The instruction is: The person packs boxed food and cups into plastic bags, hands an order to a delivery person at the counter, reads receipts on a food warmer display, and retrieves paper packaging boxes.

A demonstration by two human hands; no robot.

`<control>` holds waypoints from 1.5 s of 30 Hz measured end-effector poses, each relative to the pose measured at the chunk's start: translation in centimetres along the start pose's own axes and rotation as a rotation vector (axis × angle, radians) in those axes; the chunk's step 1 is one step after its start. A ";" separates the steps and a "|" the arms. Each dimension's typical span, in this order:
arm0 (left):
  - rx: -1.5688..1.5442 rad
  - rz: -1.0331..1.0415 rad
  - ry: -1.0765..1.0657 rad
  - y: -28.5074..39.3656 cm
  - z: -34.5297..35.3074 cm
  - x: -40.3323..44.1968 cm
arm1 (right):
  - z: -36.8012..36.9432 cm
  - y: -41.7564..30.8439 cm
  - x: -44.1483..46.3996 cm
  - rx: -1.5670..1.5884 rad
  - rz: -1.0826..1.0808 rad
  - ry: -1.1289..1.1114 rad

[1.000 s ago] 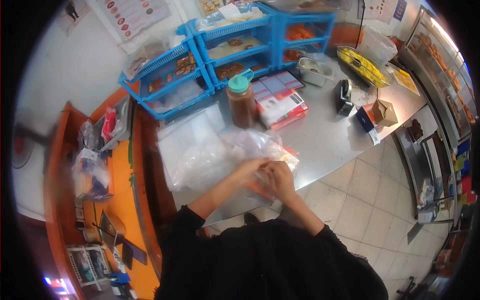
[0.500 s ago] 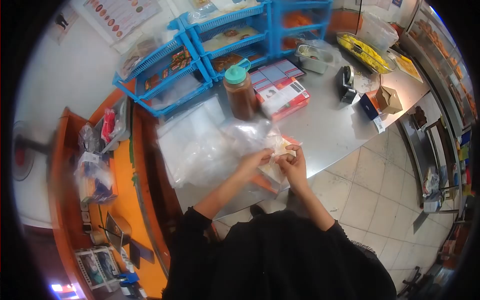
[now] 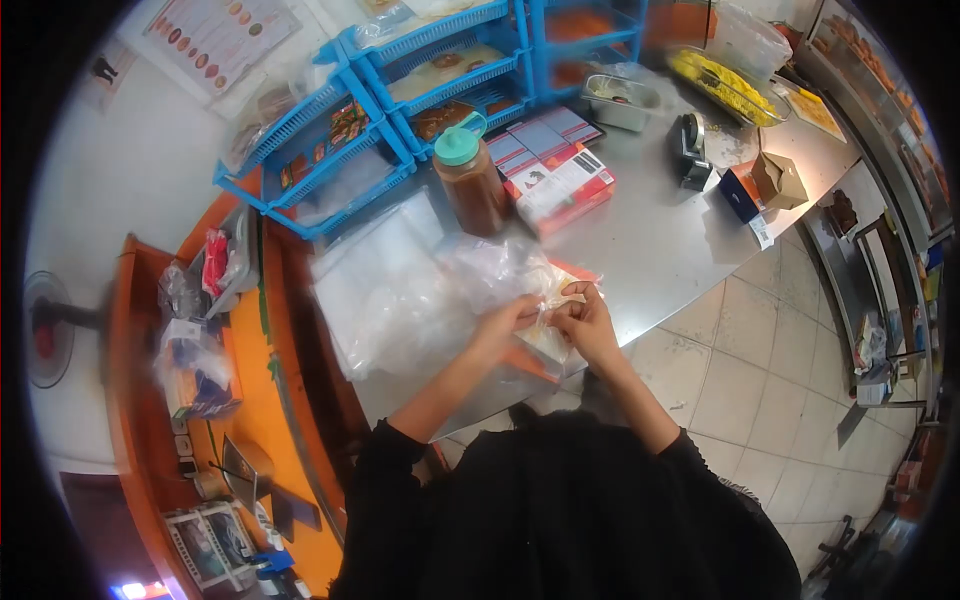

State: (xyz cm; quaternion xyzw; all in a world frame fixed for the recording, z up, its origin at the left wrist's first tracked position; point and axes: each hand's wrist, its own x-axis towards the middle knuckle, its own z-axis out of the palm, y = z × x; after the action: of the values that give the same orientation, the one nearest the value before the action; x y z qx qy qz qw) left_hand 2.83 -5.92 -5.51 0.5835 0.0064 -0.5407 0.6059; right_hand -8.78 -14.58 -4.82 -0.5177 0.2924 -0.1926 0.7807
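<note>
My left hand (image 3: 507,324) is closed, its fingertips pinching the gathered edge of a clear plastic bag (image 3: 497,263). Close beside it on the right, my right hand (image 3: 588,326) has thumb and fingers pinched on the same bit of plastic. Below and behind the hands lies a whitish and orange-red flat item, partly hidden, whose kind I cannot make out. More loose clear plastic bags (image 3: 390,315) spread over the counter to the left. A squeeze bottle (image 3: 470,185) of brown sauce with a turquoise lid stands just beyond the bag.
A red and white box (image 3: 562,188) lies on the steel counter (image 3: 650,235). Blue tiered racks (image 3: 345,150) stand along the back. Farther right are a metal tub (image 3: 622,103), a tape dispenser (image 3: 692,155), a tray of yellow food (image 3: 728,85) and a small open carton (image 3: 778,182).
The camera view has shifted slightly. Both hands stay pinched on the plastic at nearly the same spot, with only small finger movement.
</note>
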 end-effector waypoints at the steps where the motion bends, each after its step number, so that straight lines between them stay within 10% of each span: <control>1: 0.002 -0.001 0.001 0.0 -0.1 0.1 | 0.0 0.0 0.0 0.002 0.000 0.001; 16: 0.128 -0.100 0.106 0.7 1.5 -3.8 | -1.0 0.0 1.0 0.113 0.039 0.006; 18: 0.615 0.797 -0.398 -1.9 -0.7 -0.9 | -2.1 -0.9 1.1 -0.092 0.133 -0.118; 21: 1.453 1.296 -0.401 -1.0 -1.7 1.7 | -2.4 -2.5 0.6 -0.711 -0.149 -0.163; 24: 0.668 0.743 -0.298 -1.8 -0.2 0.1 | -2.0 -2.9 1.2 -0.820 -0.633 -0.118; 31: 0.963 1.379 0.042 -4.2 -1.3 1.1 | -3.2 -2.4 5.9 -0.721 -0.539 -0.161; 33: 0.704 0.893 -0.025 -3.8 -0.9 -0.9 | -3.1 -3.0 8.2 -0.667 -0.467 -0.142; 38: 0.826 1.014 0.116 -5.9 -2.5 -2.1 | 7.3 -6.0 12.4 -0.822 -0.723 -0.686; 42: 0.849 0.896 0.468 -5.0 -9.2 -4.7 | 16.4 -0.2 21.7 -1.009 -1.033 -0.616; 45: 1.085 0.889 0.555 -6.2 -16.6 -5.7 | 21.4 4.0 29.3 -1.413 -0.832 -0.426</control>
State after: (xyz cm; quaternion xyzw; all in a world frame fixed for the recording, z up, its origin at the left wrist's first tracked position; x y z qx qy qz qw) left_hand 6.67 11.29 -11.48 0.8624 -0.3446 -0.0056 0.3708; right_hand 27.35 -15.82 -9.81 -0.9746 -0.0237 -0.1345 0.1777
